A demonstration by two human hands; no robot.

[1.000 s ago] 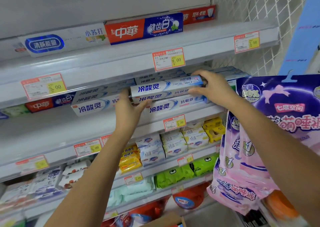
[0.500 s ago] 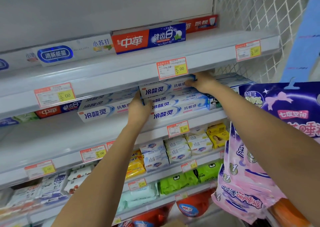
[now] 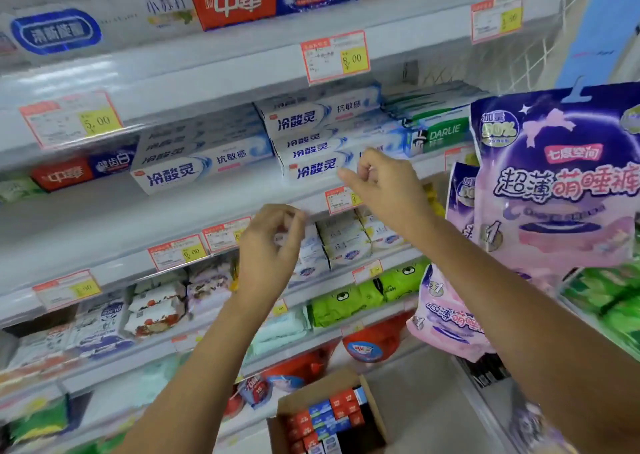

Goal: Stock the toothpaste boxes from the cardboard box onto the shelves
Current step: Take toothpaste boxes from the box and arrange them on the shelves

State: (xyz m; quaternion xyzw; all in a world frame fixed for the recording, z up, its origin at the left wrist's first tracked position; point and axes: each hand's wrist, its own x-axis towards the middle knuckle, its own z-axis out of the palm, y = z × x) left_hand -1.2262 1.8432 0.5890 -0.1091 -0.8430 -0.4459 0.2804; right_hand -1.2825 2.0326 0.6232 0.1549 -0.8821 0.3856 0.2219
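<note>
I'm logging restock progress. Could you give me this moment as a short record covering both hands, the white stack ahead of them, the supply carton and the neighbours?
left hand: empty, fingers loosely curled, below the shelf front edge
right hand: empty, fingers loosely curled, in front of the stack's lowest box
white toothpaste boxes: stacked on the shelf, gripped by neither hand
cardboard box: open, low down
red and blue toothpaste boxes: still inside the cardboard box
Darlie box: right of the stack
pink packs: hanging at far right
</note>
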